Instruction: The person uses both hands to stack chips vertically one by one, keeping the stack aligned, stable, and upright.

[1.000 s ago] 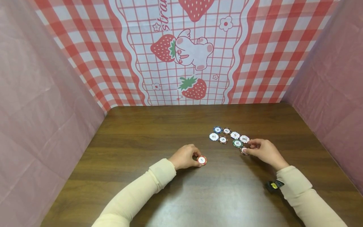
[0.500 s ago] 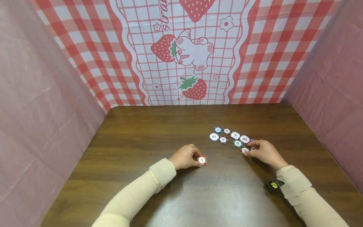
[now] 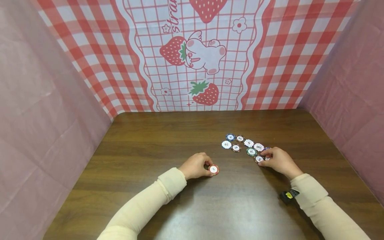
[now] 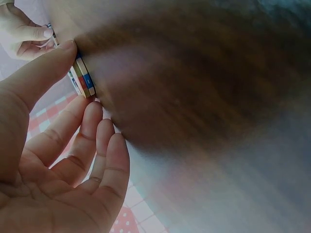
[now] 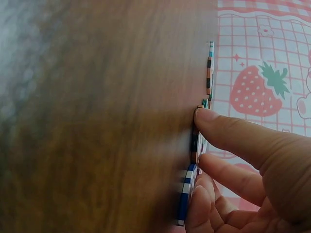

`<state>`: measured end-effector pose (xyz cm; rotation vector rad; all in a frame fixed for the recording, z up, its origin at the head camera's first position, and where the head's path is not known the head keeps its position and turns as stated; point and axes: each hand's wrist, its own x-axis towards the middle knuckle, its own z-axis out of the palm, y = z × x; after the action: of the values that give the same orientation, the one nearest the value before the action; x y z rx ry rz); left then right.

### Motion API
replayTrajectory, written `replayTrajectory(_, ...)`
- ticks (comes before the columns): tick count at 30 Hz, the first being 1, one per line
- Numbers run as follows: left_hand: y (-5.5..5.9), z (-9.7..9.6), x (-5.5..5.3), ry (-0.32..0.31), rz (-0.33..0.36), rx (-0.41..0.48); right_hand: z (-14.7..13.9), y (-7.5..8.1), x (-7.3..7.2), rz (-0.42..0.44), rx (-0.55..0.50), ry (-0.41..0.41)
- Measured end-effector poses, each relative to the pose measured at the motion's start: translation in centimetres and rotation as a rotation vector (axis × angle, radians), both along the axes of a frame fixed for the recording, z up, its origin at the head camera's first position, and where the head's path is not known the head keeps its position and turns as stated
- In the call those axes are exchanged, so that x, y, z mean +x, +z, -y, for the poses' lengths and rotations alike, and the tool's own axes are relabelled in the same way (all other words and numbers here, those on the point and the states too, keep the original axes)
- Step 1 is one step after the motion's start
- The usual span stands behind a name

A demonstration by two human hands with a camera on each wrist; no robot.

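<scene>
My left hand pinches a small stack of poker chips between thumb and fingers on the table. Its top chip is red with a 5; the left wrist view shows a blue-and-white edge against the red and yellow one. My right hand holds a brown poker chip between thumb and index finger, at the near end of a cluster. In the right wrist view, a blue-and-white chip sits beside the curled fingers; in the head view the hand mostly hides it.
Flat chips lie around the right hand: a green 20 chip, a white 500 chip and a white 5 chip. Left of these are a white 10 chip, a blue chip and two brown chips. Checked cloth hangs behind.
My right thumb has slid toward the near edge of the brown chip, baring more of its face. Parts of chips now show behind the right fingers. The left hand has stayed still.
</scene>
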<state>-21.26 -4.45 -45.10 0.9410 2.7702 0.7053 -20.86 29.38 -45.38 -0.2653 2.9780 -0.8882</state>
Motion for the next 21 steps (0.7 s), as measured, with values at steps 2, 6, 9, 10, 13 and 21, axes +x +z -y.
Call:
replayTrajectory(2, 0.0, 0.01, 0.0, 0.001, 0.001, 0.002, 0.04, 0.09, 0.01, 0.0, 0.003, 0.001)
replayTrajectory(6, 0.0, 0.03, 0.02, 0.002, 0.003, 0.004, 0.15, 0.12, 0.08, -0.001, 0.003, 0.002)
replayTrajectory(9, 0.04, 0.04, 0.05, 0.001, 0.003, 0.002, 0.24, 0.13, 0.13, -0.008, 0.008, 0.001)
replayTrajectory(10, 0.05, 0.04, 0.06, 0.0, 0.003, 0.002, 0.26, 0.15, 0.11, -0.01, 0.012, -0.001)
replayTrajectory(13, 0.06, 0.06, 0.07, -0.001, 0.003, 0.002, 0.32, 0.23, 0.04, -0.018, 0.023, 0.002)
replayTrajectory(21, 0.07, 0.07, 0.02, -0.008, -0.007, 0.002, 0.5, 0.29, -0.01, -0.048, 0.035, 0.01)
